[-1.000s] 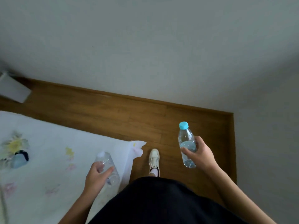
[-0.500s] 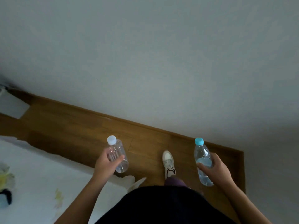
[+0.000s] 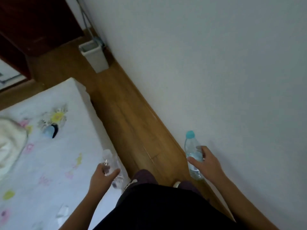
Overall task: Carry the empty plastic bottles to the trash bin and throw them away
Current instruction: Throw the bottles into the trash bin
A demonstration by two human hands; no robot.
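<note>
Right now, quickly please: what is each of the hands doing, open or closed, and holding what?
Left hand: closed around the clear bottle, blurred.
Right hand: closed around the blue-capped bottle.

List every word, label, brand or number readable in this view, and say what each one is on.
None can be read.
Bottle with the blue cap, in the right hand: no label legible.
Clear bottle, in the left hand: motion-blurred, nothing legible.
Trash bin: plain, no markings.
Bed sheet: flower prints and blurred pink shapes, unreadable.
</note>
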